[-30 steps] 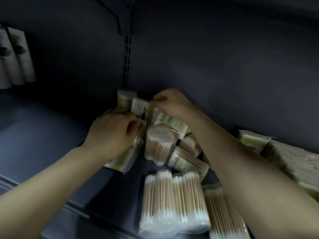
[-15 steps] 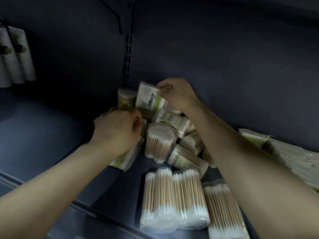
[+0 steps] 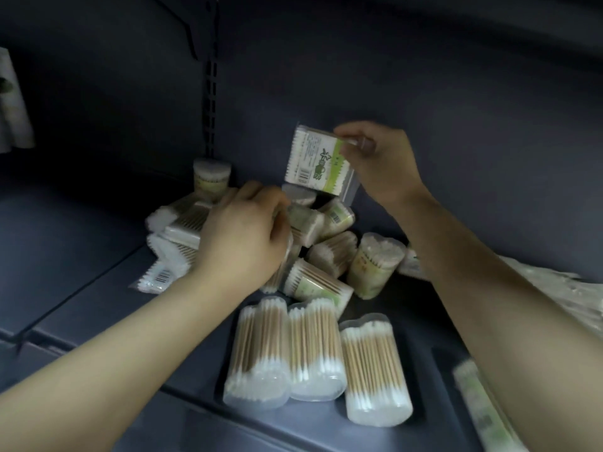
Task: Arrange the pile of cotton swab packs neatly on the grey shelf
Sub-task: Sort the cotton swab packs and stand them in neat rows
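A jumbled pile of cotton swab packs (image 3: pixel 329 246) lies on the grey shelf (image 3: pixel 81 256) against its back wall. My right hand (image 3: pixel 378 161) holds a flat rectangular swab pack with a green label (image 3: pixel 316 161) lifted above the pile. My left hand (image 3: pixel 248 236) lies over the pile's left side, fingers curled round a clear pack that is mostly hidden beneath it. One round tub (image 3: pixel 211 179) stands upright at the back. Three clear tubs (image 3: pixel 313 353) lie side by side in front.
Flat bagged packs (image 3: pixel 169 252) lie left of the pile. More wrapped goods (image 3: pixel 574 298) fill the shelf at the right, and a long pack (image 3: pixel 483 409) lies at the lower right. White items (image 3: pixel 13 102) hang at the far left. A slotted upright (image 3: pixel 211 76) runs up the back wall.
My right hand has lifted the green-labelled flat pack up and to the right, off the pile. My left hand stays on the pile's left side.
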`<state>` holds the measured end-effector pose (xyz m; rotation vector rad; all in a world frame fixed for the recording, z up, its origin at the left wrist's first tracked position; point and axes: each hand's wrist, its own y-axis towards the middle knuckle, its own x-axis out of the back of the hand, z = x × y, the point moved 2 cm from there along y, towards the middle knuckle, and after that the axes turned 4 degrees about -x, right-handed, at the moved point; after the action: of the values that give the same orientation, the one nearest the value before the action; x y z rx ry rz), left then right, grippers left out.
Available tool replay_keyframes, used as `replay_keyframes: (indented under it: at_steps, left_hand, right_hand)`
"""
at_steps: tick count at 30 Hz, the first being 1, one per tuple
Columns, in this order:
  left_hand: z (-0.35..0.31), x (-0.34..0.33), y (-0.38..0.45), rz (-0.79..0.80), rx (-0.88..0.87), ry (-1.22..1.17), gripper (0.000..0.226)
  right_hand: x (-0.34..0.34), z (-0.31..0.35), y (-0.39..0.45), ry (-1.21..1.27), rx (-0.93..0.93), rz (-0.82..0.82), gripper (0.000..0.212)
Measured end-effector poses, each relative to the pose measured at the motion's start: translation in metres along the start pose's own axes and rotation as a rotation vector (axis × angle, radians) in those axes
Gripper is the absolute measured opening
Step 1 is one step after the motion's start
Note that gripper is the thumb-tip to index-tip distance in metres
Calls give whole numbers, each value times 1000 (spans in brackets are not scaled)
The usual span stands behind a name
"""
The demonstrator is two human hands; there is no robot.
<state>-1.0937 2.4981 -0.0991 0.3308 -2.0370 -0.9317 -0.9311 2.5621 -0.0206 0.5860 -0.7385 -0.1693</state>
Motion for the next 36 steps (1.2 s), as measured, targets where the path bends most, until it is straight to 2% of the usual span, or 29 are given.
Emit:
replay_keyframes:
  at_steps: [5, 12, 16, 23, 26, 29, 33, 36]
  left_hand:
    - [-25, -3, -1, 8, -26, -4, 37]
    - [-54, -16, -5, 76, 5, 1, 40]
    - [-72, -25, -5, 96, -25, -27, 47]
    - [-103, -45, -9, 297, -95, -5, 68]
    - [-112, -53, -12, 335, -97, -45, 61]
    - [-119, -59, -13, 361, -140, -125, 68]
    - [-128, -65, -13, 442, -61, -141, 34]
    - [-131, -69, -12, 471, -10, -147, 27]
  right_hand:
    - [35, -13, -17, 49, -23, -52, 23]
    - [69, -31, -48, 88, -74, -7, 24]
    - [87, -36, -64, 159, -67, 74, 21]
    - [104, -47, -89, 151, -58, 311, 24]
    - [107, -52, -96, 159, -41, 334, 21]
    - [109, -57, -98, 138, -27, 325, 13]
    - [115, -68, -100, 128, -60, 301, 21]
    - [119, -75, -105, 169, -149, 294, 26]
